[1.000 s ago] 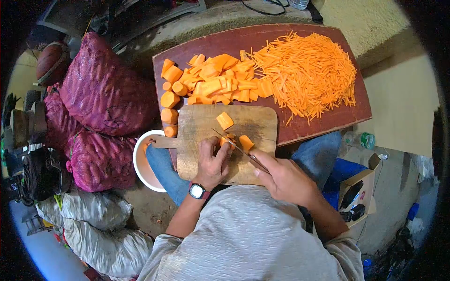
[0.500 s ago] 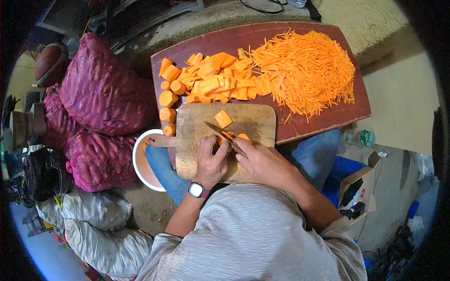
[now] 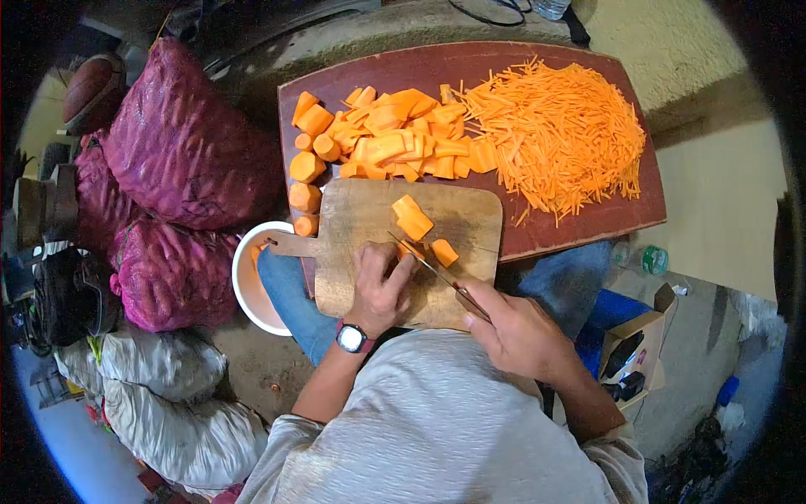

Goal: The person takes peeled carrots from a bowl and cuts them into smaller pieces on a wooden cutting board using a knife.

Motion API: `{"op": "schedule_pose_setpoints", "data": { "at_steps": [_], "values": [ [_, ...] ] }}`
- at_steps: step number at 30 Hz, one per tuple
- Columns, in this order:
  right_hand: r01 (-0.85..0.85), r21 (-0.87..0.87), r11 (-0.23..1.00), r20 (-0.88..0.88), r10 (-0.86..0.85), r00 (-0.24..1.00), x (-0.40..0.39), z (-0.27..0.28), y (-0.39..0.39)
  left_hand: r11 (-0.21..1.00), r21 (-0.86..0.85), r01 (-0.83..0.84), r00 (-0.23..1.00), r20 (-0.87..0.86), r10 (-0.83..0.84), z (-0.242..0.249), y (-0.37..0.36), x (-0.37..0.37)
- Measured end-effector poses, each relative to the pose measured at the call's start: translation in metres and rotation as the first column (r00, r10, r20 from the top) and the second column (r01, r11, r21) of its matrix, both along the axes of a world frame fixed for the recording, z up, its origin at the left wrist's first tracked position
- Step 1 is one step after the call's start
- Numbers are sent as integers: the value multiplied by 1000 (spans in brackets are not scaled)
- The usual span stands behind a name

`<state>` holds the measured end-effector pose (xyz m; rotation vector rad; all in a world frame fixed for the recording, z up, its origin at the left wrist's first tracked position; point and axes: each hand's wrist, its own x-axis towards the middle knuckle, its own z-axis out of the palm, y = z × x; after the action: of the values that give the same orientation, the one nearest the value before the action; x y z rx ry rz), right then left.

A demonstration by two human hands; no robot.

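My right hand is wrapped round the handle of a knife, whose blade slants up and left over the wooden cutting board. Under the curled fingers of my left hand is a piece of carrot, mostly hidden, with the blade right against it. Beyond the blade lie cut carrot slices, and one more carrot slice rests just right of the knife. My left wrist wears a watch.
A red tabletop bears carrot slices, thick carrot chunks and a heap of carrot sticks. A white bucket stands left of my leg. Purple mesh sacks and white sacks fill the left; a cardboard box is at right.
My right hand has drawn the knife down and right, away from my left hand's fingers. More carrot slices now lie past the blade on the board. The whole view has shifted slightly.
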<state>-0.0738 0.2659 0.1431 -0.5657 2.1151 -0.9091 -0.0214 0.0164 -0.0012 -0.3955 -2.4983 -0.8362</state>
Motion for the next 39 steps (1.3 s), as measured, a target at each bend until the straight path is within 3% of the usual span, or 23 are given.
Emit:
{"op": "schedule_pose_setpoints", "data": {
  "at_steps": [6,10,12,16,18,27,39],
  "values": [
    [-16,56,998,38,14,999,-2,-2,-11,1000,6,25,1000,-3,-25,-6,-2,0],
    [-58,62,996,6,58,998,-15,-36,-34,1000,3,-3,1000,-28,4,-6,1,-4],
    [-21,-68,997,-95,15,995,-16,-57,-41,1000,2,-13,999,-52,13,-5,2,-5],
    [-18,-103,995,-76,10,997,-19,-52,-36,999,35,-11,999,-51,13,1,2,-5],
    [2,-157,988,-164,-28,986,-14,-42,-27,999,38,-20,999,-42,22,2,2,-2],
    [-9,44,999,20,8,1000,-4,2,-16,1000,8,-9,1000,-14,9,-5,-2,1],
    [-7,-61,998,-34,5,999,-20,-48,-39,999,28,-46,997,-61,48,-4,1,-2]
  ]
}}
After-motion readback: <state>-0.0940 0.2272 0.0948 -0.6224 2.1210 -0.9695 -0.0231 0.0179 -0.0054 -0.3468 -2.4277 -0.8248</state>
